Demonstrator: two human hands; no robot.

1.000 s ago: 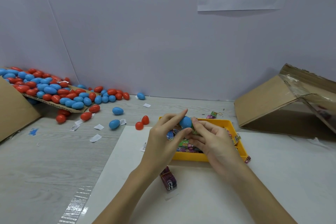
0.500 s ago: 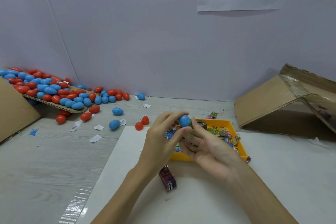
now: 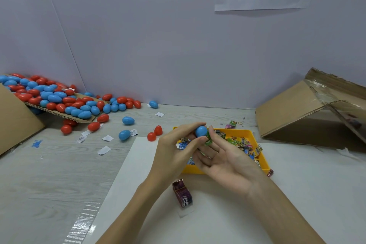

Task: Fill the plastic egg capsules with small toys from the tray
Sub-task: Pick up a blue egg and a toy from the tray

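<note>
My left hand (image 3: 176,150) pinches a blue egg capsule (image 3: 201,130) between thumb and forefinger, just above the near left part of the yellow tray (image 3: 263,159). My right hand (image 3: 227,161) lies palm up beside it and holds a small green toy packet (image 3: 208,140) against the egg with its fingertips. The tray holds several small colourful toy packets (image 3: 244,143). A pile of red and blue eggs (image 3: 59,101) lies on cardboard at the far left.
A dark purple packet bundle (image 3: 182,193) lies on the white sheet in front of the tray. Loose eggs (image 3: 128,120) and paper slips are scattered left of the tray. A tipped cardboard box (image 3: 309,111) stands at the right, and another cardboard flap (image 3: 13,123) at the left edge.
My right hand has turned palm up and drawn back from the tray. The blue egg has stayed in my left fingers, and a green packet now shows at the egg.
</note>
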